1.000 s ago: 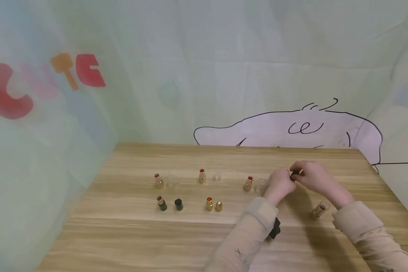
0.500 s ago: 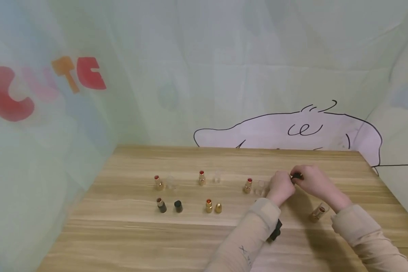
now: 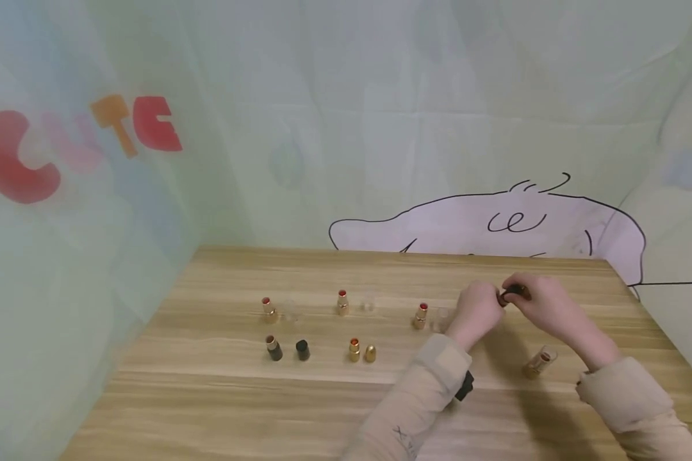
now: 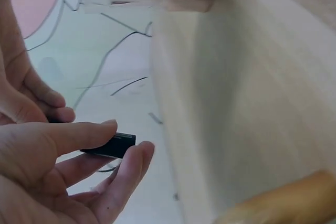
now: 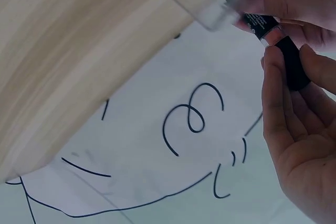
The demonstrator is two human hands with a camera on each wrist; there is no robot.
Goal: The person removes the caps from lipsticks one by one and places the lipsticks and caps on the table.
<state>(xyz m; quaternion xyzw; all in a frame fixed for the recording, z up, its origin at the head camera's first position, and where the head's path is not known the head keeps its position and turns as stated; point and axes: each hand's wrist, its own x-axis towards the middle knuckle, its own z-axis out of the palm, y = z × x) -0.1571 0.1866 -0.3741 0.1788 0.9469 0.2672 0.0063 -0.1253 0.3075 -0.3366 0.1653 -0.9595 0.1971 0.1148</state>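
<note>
Above the table's right side, my left hand (image 3: pixel 477 310) and right hand (image 3: pixel 539 304) meet at one black lipstick. In the right wrist view, the left fingers pinch the lipstick's base (image 5: pixel 261 24), which carries small pale print. Around its black cap (image 5: pixel 294 69), the right hand curls thumb and fingers. A pinkish band shows between base and cap. The left wrist view shows a black end (image 4: pixel 123 142) sticking out between thumb and fingers. Nearest the right sleeve stands a lipstick under a clear cap (image 3: pixel 539 362).
Left of the hands stand several uncapped lipsticks, including a rose-gold one (image 3: pixel 420 316), a gold one (image 3: pixel 354 349) and a black one (image 3: pixel 273 347). Their caps stand beside them, such as a black cap (image 3: pixel 302 349). A black object (image 3: pixel 465 386) is partly hidden by the left sleeve.
The right hand has shifted slightly right, away from the left hand, and more of the black lipstick shows between them. The lipsticks on the table stay where they were.
</note>
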